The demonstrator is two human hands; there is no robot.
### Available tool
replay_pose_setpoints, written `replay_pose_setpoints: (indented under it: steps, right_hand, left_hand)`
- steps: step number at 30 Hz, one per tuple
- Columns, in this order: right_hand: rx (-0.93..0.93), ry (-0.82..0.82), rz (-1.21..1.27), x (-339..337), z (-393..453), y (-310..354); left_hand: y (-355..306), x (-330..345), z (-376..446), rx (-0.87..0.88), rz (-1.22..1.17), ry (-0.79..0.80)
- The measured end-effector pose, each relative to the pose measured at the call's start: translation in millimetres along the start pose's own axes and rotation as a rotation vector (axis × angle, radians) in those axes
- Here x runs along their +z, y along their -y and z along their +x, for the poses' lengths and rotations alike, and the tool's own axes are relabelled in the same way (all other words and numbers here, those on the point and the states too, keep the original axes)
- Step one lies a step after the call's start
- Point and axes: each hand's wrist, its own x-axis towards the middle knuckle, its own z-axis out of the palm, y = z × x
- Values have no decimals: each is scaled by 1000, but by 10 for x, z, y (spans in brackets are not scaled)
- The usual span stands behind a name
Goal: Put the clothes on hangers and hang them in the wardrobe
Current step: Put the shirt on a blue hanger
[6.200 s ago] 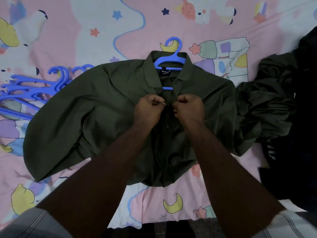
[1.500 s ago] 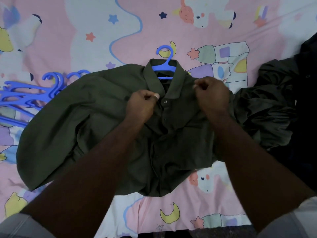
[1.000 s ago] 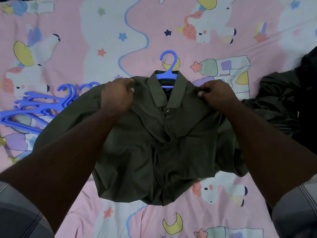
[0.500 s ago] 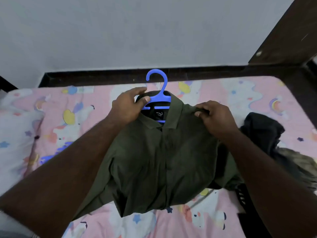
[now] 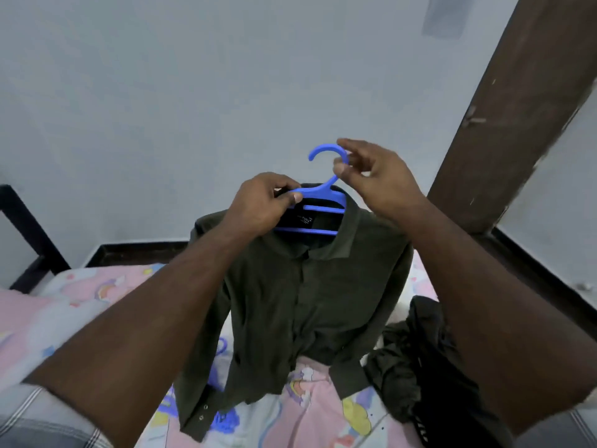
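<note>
Head view, shirt lifted clear of the bed. The olive shirt (image 5: pixel 310 286) hangs on the blue hanger (image 5: pixel 318 197), collar uppermost, hem and cuffs trailing onto the patterned bedsheet (image 5: pixel 80 305); its long axis runs vertically, the hanger's shoulder bar lying across it, roughly level. The left hand (image 5: pixel 261 205) grips the left shoulder of the hanger, fingers curled round the bar, thumb on the near face; the right hand (image 5: pixel 371 176) pinches the stem of the hook just below its curve, thumb and forefinger closed on the plastic, the other fingers loosely spread. The hook thus rises directly above and between the two hands, its open mouth turned to the person's left; the right hand is the nearer to it and already holds it, so the transfer of the load to that hand alone is judged the step in hand. The wardrobe is not identifiable in this view; a dark wooden post (image 5: pixel 504 118) stands to the right, and whether it belongs to the wardrobe cannot be told. The carry is therefore judged to require a turn away from the bed, the hook kept upright. A heap of dark clothes (image 5: pixel 420 360) lies on the bed, just right of the shirt's hem, not yet hung; part of another blue hanger (image 5: pixel 219 345) shows beside the left sleeve.
</note>
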Motion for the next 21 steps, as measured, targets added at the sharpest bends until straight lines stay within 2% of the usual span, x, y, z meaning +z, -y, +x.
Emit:
replay_pose_setpoints:
  steps: [5,12,18,21]
  right_hand:
    - [-37,-109,-27,-233,103,501]
    - [3,-210,-22,-636,93,779]
    - [-60,-122,22,-904,114,990]
    - [-89,-184,14,-1024,118,1030]
  left_hand:
    - [-438,-376,-77,63,-12,-9]
    - [-385,-859,-350,4,163,14]
    - [-421,-887,-427,-37,295,-52]
    - [-530,-974,-406,5,260,-88]
